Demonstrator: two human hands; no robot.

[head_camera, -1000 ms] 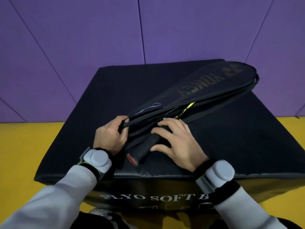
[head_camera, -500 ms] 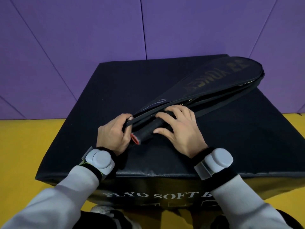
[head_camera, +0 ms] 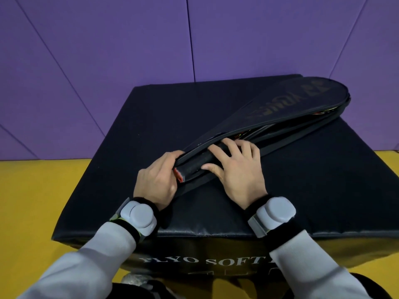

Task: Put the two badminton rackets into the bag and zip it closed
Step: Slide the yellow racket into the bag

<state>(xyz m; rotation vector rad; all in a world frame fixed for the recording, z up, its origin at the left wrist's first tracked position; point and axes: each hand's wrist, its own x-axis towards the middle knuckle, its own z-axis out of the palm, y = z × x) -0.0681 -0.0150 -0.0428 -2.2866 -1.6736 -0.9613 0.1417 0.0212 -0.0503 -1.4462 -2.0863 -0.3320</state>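
Yellow floor mat fills your left edge, with purple wall padding behind it. Your left sleeve is pale grey, and a grey puck-shaped tracker sits on a black band at that wrist. Your left hand is curled around the narrow near end of the black racket bag, fingers pinching its upper flap. Just right of that hand the red butt cap of a racket handle shows at the bag's mouth (black grip wrap, lying along the open seam). Your right hand lies flat and spread on top of that handle, fingers pointing up the bag, thumb along the lower edge; it presses rather than grips. The bag lies diagonally on a black soft plyo box, handle end near you, wide head end at the far right corner. Its side seam gapes, unzipped, with bits of yellow and red frame visible inside. I cannot tell whether both rackets are in there. A second tracker sits on your right wrist.
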